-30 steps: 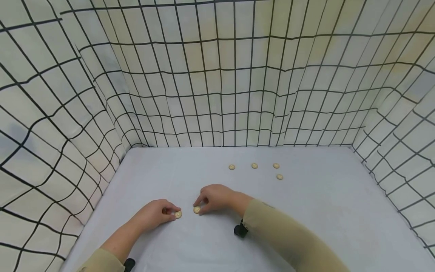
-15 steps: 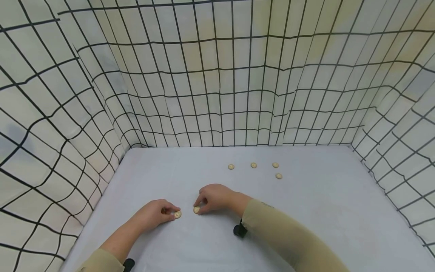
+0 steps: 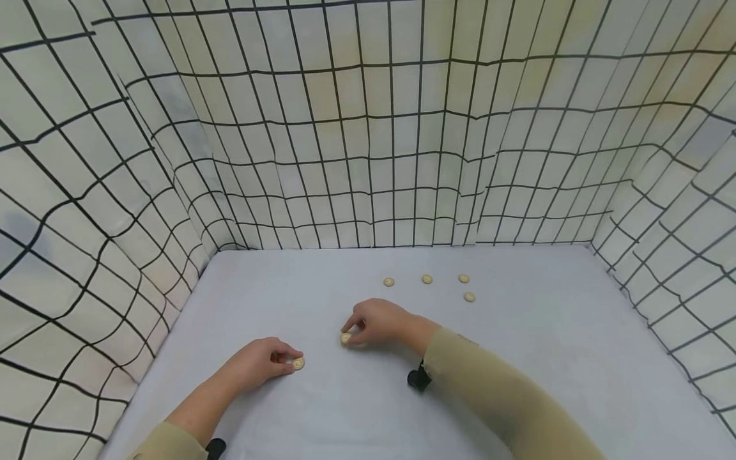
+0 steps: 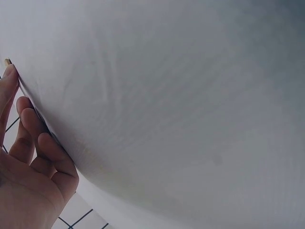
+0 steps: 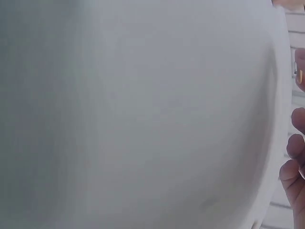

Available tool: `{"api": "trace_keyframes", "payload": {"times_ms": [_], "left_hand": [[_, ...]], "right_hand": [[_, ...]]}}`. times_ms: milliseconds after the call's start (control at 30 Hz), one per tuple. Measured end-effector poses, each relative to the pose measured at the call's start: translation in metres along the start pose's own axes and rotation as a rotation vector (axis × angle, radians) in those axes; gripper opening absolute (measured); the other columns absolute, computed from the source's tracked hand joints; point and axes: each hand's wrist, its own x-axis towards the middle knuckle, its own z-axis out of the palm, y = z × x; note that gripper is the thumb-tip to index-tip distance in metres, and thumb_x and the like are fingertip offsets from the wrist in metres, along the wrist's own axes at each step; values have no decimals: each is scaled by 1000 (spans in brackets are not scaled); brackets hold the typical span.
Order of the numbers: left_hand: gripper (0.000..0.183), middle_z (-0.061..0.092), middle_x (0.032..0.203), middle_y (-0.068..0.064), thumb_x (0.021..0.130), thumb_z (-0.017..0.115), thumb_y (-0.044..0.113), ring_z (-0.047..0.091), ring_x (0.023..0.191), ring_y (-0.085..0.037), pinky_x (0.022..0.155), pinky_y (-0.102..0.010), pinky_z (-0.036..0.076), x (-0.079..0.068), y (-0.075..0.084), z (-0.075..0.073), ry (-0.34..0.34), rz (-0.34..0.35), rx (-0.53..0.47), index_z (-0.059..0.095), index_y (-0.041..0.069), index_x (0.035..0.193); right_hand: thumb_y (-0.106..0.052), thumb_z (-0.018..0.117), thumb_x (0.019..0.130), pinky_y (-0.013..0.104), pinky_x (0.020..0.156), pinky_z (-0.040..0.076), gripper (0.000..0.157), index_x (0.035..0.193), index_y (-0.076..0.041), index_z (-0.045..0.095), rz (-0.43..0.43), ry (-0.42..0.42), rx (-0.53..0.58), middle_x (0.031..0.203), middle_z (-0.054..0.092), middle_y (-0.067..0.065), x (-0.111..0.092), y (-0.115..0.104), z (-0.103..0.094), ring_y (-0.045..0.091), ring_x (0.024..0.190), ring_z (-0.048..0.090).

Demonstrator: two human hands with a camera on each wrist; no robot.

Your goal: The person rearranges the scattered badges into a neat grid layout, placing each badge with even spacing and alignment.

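My left hand (image 3: 257,366) pinches a small round beige disc (image 3: 298,363) between thumb and fingertips at the left of the white table. In the left wrist view only the edge of that disc (image 4: 7,61) shows, at the fingertips, with the other fingers curled. My right hand (image 3: 381,321) pinches a similar beige disc (image 3: 345,338) by its edge, farther back and to the right. Both discs carry faint dark marks on their faces, too small to read. The right wrist view catches only the fingers (image 5: 298,143) at its right border.
Several more beige discs lie at the back of the table: one disc (image 3: 389,282) on the left, another disc (image 3: 427,279), then a disc (image 3: 464,278) with a disc (image 3: 469,297) just in front of it. White walls with a black grid net (image 3: 374,160) surround the table (image 3: 259,287).
My right hand has moved back and slightly right, taking its disc away from the left one. The left hand keeps its place, and the view has shifted slightly.
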Motion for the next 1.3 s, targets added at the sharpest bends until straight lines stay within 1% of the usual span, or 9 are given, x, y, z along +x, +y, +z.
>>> {"api": "trace_keyframes", "payload": {"times_ms": [133, 200, 500, 667, 833, 933, 1100, 1300], "left_hand": [[23, 55, 84, 5, 84, 80, 22, 49, 80, -14, 72, -34, 40, 1, -1, 1, -3, 8, 5, 78, 21, 107], [22, 56, 84, 6, 84, 80, 20, 49, 80, -13, 73, -34, 40, 1, -1, 1, 0, -2, 2, 78, 22, 106], [22, 55, 83, 5, 84, 79, 20, 49, 80, -14, 73, -34, 40, 1, 0, 2, 7, -2, 3, 78, 22, 106], [22, 56, 84, 6, 84, 79, 20, 49, 80, -14, 73, -34, 40, 0, 1, 1, 6, -14, 6, 78, 23, 106], [23, 56, 84, 5, 85, 79, 22, 48, 79, -14, 71, -34, 40, -2, 2, -2, -4, 5, 2, 78, 21, 107], [24, 55, 84, 5, 84, 79, 23, 48, 79, -14, 71, -34, 39, -2, 2, -2, -9, 10, 1, 78, 20, 108], [24, 55, 84, 5, 84, 79, 23, 48, 79, -14, 70, -33, 40, -1, 1, -1, -9, 8, 4, 78, 20, 108], [23, 56, 84, 6, 84, 80, 23, 48, 79, -13, 71, -33, 40, 0, 1, 0, 1, 8, 4, 78, 21, 107]], "right_hand": [[-40, 76, 87, 24, 67, 41, 24, 109, -32, 78, 16, 20, 12, 75, 56, -10, -8, 13, -10, 6, 72, 50], [-40, 76, 86, 24, 66, 41, 24, 109, -32, 78, 34, 30, 15, 75, 57, -10, -13, 22, -15, 7, 72, 50], [-40, 77, 86, 29, 67, 44, 25, 109, -30, 78, 169, 83, 65, 75, 58, -8, -42, 64, -32, 11, 74, 52], [-39, 77, 86, 31, 69, 44, 26, 110, -28, 78, 212, 122, 68, 76, 58, -6, -57, 88, -38, 12, 77, 53], [-37, 78, 85, 32, 71, 43, 24, 108, -30, 78, 278, 164, 85, 77, 58, -4, -71, 107, -45, 13, 79, 52], [-38, 78, 85, 32, 70, 42, 24, 107, -29, 78, 313, 168, 83, 79, 58, -4, -77, 115, -50, 14, 78, 52], [-35, 78, 86, 33, 68, 41, 26, 110, -25, 78, 322, 148, 69, 80, 57, -3, -83, 123, -56, 15, 77, 50], [-35, 77, 88, 33, 69, 40, 26, 110, -23, 78, 352, 134, 39, 81, 57, -3, -86, 129, -59, 15, 79, 50]]}}
